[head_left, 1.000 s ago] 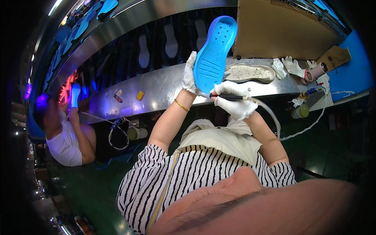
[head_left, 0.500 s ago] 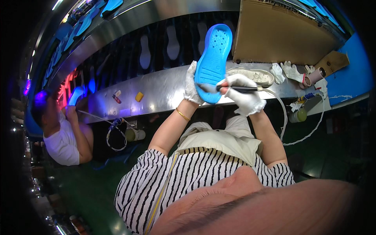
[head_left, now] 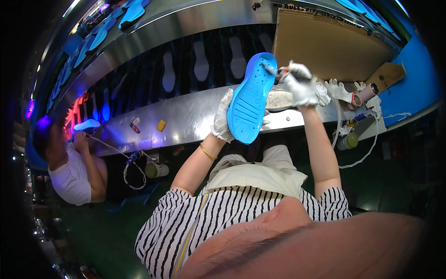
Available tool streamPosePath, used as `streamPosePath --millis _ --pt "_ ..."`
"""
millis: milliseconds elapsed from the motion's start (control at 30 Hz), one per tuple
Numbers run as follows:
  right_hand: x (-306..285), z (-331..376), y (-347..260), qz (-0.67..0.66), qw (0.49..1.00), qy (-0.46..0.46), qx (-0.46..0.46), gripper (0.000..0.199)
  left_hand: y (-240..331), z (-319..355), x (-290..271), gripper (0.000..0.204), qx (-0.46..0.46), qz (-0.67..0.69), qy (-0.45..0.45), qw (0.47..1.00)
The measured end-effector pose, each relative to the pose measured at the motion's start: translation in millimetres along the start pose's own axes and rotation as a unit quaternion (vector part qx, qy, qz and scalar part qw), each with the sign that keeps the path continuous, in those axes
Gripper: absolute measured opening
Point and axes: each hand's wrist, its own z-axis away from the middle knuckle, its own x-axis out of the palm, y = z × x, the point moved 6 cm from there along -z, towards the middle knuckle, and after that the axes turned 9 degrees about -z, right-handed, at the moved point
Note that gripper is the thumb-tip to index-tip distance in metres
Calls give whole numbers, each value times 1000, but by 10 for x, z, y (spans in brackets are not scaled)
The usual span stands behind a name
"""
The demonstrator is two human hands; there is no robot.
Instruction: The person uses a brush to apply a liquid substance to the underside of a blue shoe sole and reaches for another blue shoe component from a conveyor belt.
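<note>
A bright blue shoe sole (head_left: 251, 104), with small holes at its far end and grooves lower down, is held up over the bench edge. My left hand (head_left: 221, 121), in a white glove, is closed around its left side; fingertips show at its right edge. My right hand (head_left: 302, 88), also gloved and blurred by motion, is closed on a brush (head_left: 270, 70). The brush tip is at the holed far end of the sole. Behind the sole, partly covered, a cream sole-shaped piece (head_left: 280, 99) lies on the metal bench (head_left: 186, 123).
A large cardboard box (head_left: 325, 44) stands behind my right hand. Spare white gloves (head_left: 339, 90) and a pink cup (head_left: 368, 93) are to the right. A white hose (head_left: 337, 116) hangs off the bench. A yellow block (head_left: 161, 125) lies left; beyond sits another person (head_left: 72, 172).
The brush has moved from the near end of the sole to its far, holed end, with my right hand reaching farther away. The sole has come a little lower and nearer to me.
</note>
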Motion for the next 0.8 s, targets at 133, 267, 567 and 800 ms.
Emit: streamPosePath --millis 133,267,567,800 --pt "378 506 -43 63 986 -102 112 15 105 23 -136 73 15 -13 76 997" --pt "397 368 -226 82 986 -148 -13 17 199 -35 -174 70 28 -79 67 994" --pt "750 571 -762 230 892 -377 -99 24 324 6 -238 66 118 -196 132 964" --pt "813 601 -946 203 912 -332 -127 23 610 10 92 82 164 -256 78 949"
